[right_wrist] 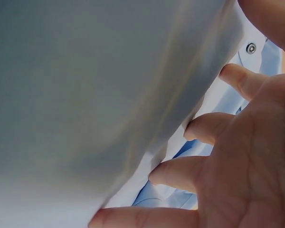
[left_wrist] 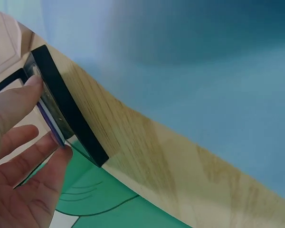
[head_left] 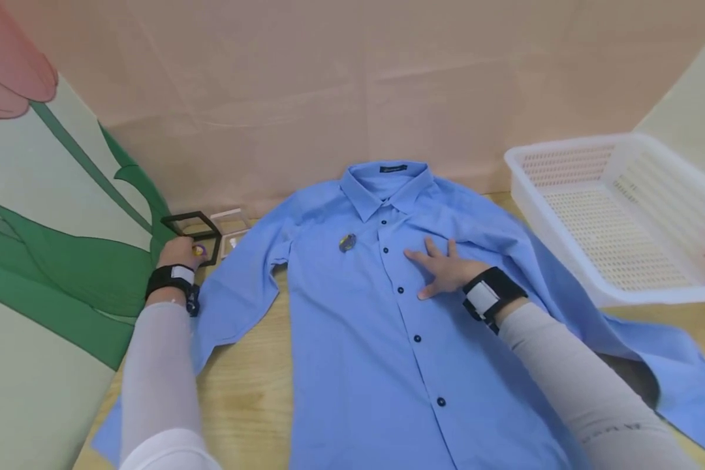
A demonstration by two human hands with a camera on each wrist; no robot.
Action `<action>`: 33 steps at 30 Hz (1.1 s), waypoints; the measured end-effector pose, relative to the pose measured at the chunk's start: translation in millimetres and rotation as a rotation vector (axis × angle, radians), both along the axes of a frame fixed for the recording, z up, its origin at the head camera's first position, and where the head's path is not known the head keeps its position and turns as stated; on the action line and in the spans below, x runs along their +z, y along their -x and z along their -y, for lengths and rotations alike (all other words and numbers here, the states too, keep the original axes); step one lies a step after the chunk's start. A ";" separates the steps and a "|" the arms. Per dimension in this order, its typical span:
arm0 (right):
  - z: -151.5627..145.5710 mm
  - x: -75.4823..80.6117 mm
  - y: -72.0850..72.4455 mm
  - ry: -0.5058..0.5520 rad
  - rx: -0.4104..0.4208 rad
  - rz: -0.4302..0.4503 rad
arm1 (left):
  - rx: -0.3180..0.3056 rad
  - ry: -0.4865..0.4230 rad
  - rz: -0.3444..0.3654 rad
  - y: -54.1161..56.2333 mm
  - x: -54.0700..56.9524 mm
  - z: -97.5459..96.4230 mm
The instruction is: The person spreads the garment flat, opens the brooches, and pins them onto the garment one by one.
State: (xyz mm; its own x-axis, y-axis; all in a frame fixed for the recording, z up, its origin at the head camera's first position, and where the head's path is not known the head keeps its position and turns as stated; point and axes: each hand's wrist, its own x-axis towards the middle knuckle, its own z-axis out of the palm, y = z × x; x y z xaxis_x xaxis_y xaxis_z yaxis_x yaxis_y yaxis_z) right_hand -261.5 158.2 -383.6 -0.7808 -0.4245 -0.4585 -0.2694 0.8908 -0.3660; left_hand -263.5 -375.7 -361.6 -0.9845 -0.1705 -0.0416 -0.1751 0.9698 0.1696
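My left hand pinches a small purple-edged badge between thumb and fingers, right at a black-framed display case that stands with its lid raised. In the head view that black case lies beyond the shirt's left sleeve. A light blue button-up shirt is spread face up, collar away from me. On its chest, left of the button row, sits a shiny gold and dark brooch. My right hand rests on the shirt front with fingers spread.
A clear-framed case stands beside the black one, partly behind the sleeve. At the right is a white plastic basket with slotted walls, close to the shirt's other sleeve. Wood-grain tabletop shows between sleeve and shirt body. A pinkish backdrop rises behind.
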 end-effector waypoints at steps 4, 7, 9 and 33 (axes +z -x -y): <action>0.6 3.6 1.6 -0.013 0.011 -0.012 | 0.017 -0.015 0.030 -5.2 -1.9 -0.3; 0.6 6.3 3.2 -0.017 0.008 -0.021 | 0.008 -0.026 0.025 -8.3 -0.9 0.0; 0.1 7.5 3.6 -0.014 0.005 -0.022 | -0.004 -0.042 0.000 -10.5 1.5 0.3; -3.2 3.7 -2.8 -0.014 0.009 -0.026 | -0.259 0.041 -0.277 -35.9 50.0 -66.7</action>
State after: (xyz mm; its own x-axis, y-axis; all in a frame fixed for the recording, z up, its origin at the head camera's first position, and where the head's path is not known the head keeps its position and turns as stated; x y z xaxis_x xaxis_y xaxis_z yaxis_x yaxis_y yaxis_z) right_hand -258.7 161.4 -379.9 -0.7885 -0.4251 -0.4445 -0.2864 0.8933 -0.3463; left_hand -227.6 -309.0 -311.6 -0.9681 0.0894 0.2341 0.1236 0.9830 0.1359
